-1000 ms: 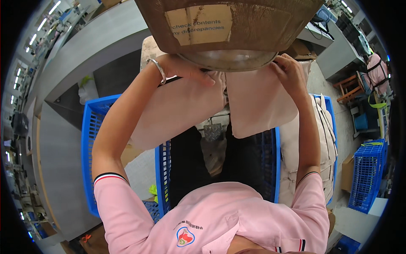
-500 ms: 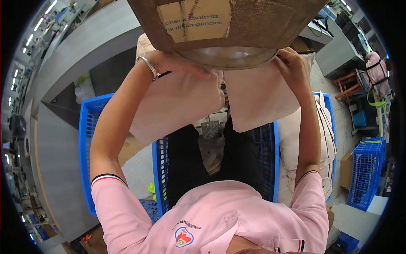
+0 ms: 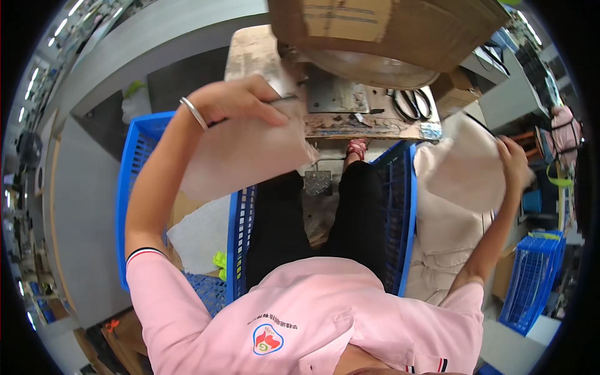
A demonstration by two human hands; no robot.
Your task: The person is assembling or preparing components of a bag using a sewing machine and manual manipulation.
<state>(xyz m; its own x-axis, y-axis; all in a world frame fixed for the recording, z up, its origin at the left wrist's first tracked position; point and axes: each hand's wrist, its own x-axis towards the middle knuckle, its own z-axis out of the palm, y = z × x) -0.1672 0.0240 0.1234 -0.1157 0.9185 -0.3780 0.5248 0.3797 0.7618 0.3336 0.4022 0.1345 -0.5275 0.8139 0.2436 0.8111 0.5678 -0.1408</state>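
My left hand [image 3: 236, 105] grips a pale pink fabric piece [image 3: 244, 156] by its dark top edge, thumb over it. The cloth hangs above the left blue crate and my left thigh. Out to the right, my right hand [image 3: 515, 164] pinches a second pale piece of fabric [image 3: 470, 170] with a dark edge. It is slightly blurred and hangs over a pile of similar fabric pieces [image 3: 440, 247] at the right blue crate [image 3: 410, 219]. Both hands are apart from the worn tabletop [image 3: 251, 55].
A cardboard-covered machine part [image 3: 431, 31] overhangs the tabletop. Black-handled scissors [image 3: 410, 105] and a metal plate [image 3: 334, 95] lie on it. The left blue crate [image 3: 127, 181] holds a whitish sheet [image 3: 203, 231] and neon-green scraps [image 3: 219, 265]. A foot pedal [image 3: 317, 182] is below.
My right hand has swung right and down from the machine with its fabric piece, uncovering the tabletop and scissors. My left hand remains on its piece, and the view has shifted left.
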